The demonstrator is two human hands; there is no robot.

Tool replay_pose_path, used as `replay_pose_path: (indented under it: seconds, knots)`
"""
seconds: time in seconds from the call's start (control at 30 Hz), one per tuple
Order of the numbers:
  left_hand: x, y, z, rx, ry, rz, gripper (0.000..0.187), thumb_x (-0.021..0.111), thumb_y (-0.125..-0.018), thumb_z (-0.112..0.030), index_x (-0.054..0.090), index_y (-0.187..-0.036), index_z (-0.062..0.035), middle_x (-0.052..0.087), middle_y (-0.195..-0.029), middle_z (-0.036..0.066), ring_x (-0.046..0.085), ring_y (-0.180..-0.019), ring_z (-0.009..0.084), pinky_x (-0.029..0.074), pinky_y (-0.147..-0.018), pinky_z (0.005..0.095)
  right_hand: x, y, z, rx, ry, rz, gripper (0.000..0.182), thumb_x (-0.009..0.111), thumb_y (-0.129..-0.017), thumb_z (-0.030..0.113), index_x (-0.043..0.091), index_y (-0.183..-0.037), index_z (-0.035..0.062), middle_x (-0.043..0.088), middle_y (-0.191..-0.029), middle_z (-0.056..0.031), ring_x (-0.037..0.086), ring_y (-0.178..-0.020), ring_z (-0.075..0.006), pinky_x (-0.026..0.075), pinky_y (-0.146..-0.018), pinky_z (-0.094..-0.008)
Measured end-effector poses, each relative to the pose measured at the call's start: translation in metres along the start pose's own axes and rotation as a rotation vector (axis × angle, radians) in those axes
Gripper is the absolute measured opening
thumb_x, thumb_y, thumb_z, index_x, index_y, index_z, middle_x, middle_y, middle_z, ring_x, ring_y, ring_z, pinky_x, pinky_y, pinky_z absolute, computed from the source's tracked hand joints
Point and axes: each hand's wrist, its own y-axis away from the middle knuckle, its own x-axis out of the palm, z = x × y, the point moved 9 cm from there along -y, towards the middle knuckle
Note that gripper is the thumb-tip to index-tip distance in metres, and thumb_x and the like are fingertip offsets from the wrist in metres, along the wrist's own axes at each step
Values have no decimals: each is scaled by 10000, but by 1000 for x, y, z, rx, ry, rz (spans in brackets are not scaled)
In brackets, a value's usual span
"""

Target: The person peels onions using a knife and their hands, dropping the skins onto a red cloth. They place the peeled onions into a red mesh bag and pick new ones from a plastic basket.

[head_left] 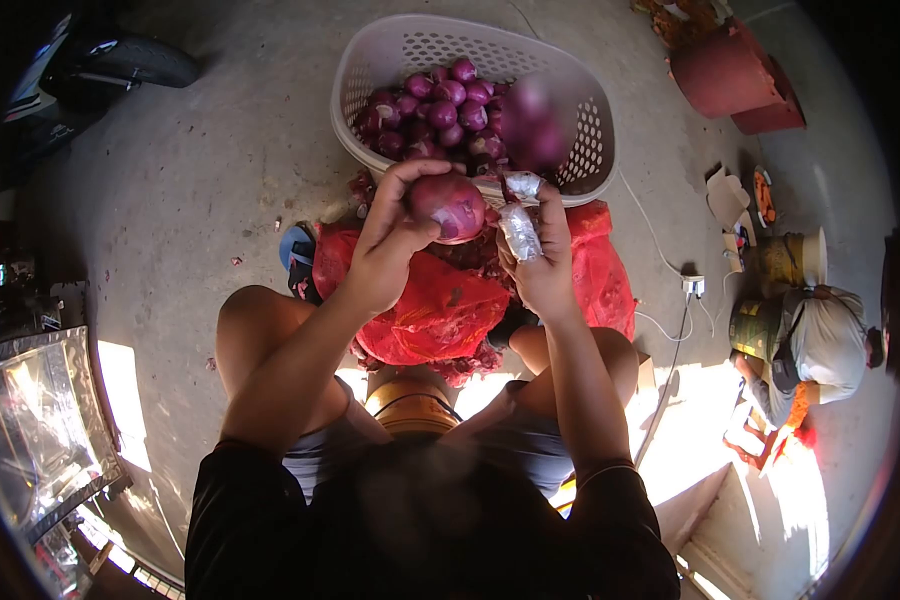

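Observation:
My left hand [395, 235] is wrapped round a red onion [453, 208], whose skin is partly peeled on the lower side. Close to the onion's right side is my right hand [540, 245], its fingers bent together, with silvery wrapping [520, 232] on the thumb and a finger. What those fingers pinch, if anything, is too small to make out. Just beyond both hands stands a pale plastic basket [370, 50] holding several purple onions [450, 110]. Below the hands, a red mesh bag [430, 310] lies between my legs with onion skins on it.
A yellowish bucket [410, 405] is between my thighs. To the right are a power socket [693, 286] with cables, a red container [725, 70] and another person [825, 345] bending over. A motorcycle wheel [145, 60] is at the upper left.

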Motion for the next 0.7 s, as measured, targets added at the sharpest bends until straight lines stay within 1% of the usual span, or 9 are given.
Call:
replay_pose_path:
  seconds: [0.03, 0.13, 0.17, 0.27, 0.3, 0.4, 0.53, 0.63, 0.7]
  knots:
    - [-1, -1, 0, -4, 25, 0, 514, 411, -731, 26, 342, -1236, -38, 392, -1263, 122, 425, -1143, 190, 384, -956, 337, -2, 1, -2, 48, -30, -9, 330, 453, -872, -27, 396, -1190, 39, 532, -1014, -40, 510, -844, -88, 423, -762, -238]
    - [-7, -2, -1, 11, 109, -27, 521, 408, -724, 18, 342, -1238, -39, 389, -1263, 127, 425, -1144, 200, 395, -955, 350, -6, 2, -1, 36, -7, 1, 361, 466, -871, -10, 361, -1211, 49, 521, -1020, -57, 524, -824, -102, 441, -731, -251]
    - [-8, -2, -2, 12, 84, -40, 518, 410, -731, 12, 340, -1241, -40, 391, -1257, 128, 426, -1143, 201, 396, -954, 351, -5, 3, 2, 8, 41, -7, 378, 477, -868, -5, 346, -1219, 49, 521, -1027, -64, 528, -830, -106, 443, -729, -253]
    - [-10, -2, -3, 11, 37, -79, 509, 418, -752, -9, 331, -1252, -45, 399, -1239, 129, 433, -1133, 204, 402, -945, 350, 18, 8, 26, -198, 262, 110, 449, 515, -851, 5, 296, -1240, 46, 505, -1091, -92, 533, -896, -134, 451, -750, -287]
    - [-10, -2, -2, 6, 41, -92, 506, 421, -759, -17, 327, -1256, -47, 401, -1233, 128, 437, -1127, 204, 408, -939, 348, 19, 8, 22, -249, 234, 109, 521, 570, -821, 27, 274, -1249, 41, 558, -1007, -113, 571, -851, -182, 449, -732, -299]
    - [-10, -1, 4, -72, 62, -121, 518, 430, -770, -82, 312, -1273, -35, 418, -1227, 131, 461, -1102, 210, 412, -912, 351, 16, 14, -3, -149, 524, 233, 556, 517, -831, -20, 231, -1302, 57, 527, -1057, -98, 550, -876, -140, 451, -748, -255]
    - [-9, 0, 9, -134, 44, -96, 529, 438, -783, -132, 301, -1285, -31, 436, -1218, 122, 478, -1078, 197, 418, -877, 339, 16, 14, -3, -165, 539, 241, 558, 532, -831, -14, 238, -1299, 59, 530, -1059, -115, 550, -839, -131, 445, -723, -244]
    - [-9, -1, 7, -129, 3, -84, 525, 429, -779, -130, 305, -1279, -28, 436, -1211, 126, 477, -1081, 205, 410, -895, 346, 16, 12, 1, -168, 560, 200, 620, 643, -770, 77, 251, -1248, 32, 600, -769, -131, 587, -686, -259, 442, -655, -297]
    - [-9, -1, 7, -101, 2, -91, 525, 427, -774, -126, 306, -1275, -26, 437, -1205, 130, 476, -1083, 211, 408, -903, 350, 17, 9, 3, -197, 531, 223, 611, 637, -773, 69, 252, -1246, 29, 602, -772, -130, 593, -692, -255, 443, -658, -300]
